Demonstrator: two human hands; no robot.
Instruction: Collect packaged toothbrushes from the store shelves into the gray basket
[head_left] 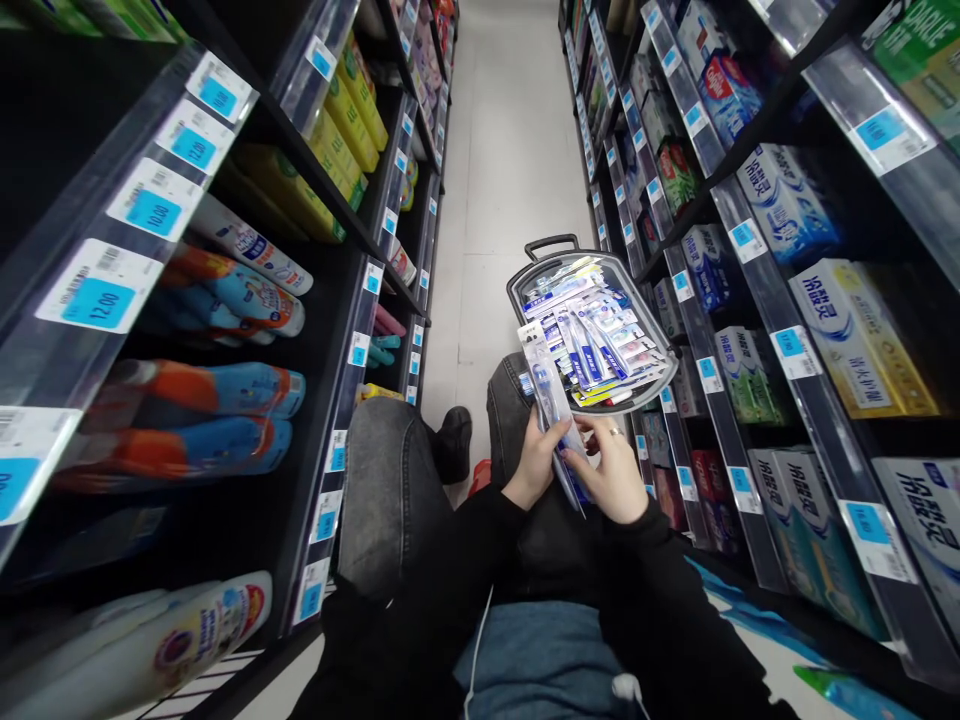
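While the left hand [534, 462] and right hand [616, 475] share one long pack [550, 385]: handling looks under way, not finished, since the pack sits between fingers rather than among the rest.
Done: many other packs [592, 340] lie heaped in the basket [643, 300]; whether each has been handled, I cannot tell.
Left: at least the held piece seems unsettled; the heap is too crowded to count.
Long pack: slim and see-through, apparently a toothbrush blister, pale card at its upper end, blue towards the lower; its fine print is unreadable.
Pack's place: at 4 o'clock from the view's centre, upper end aimed at 11, overlapping the basket's near-left edge in view; contact there is unclear.
Left hand: clamped on the pack's lower half from the 9 o'clock side.
Right hand: closed on it from 3 o'clock, thumb on top.
Basket: at 1 o'clock from the hands, just beyond the right knee [504, 400].
Shelves: bottles [232, 400] at 9 o'clock, toothpaste boxes [855, 335] at 3.
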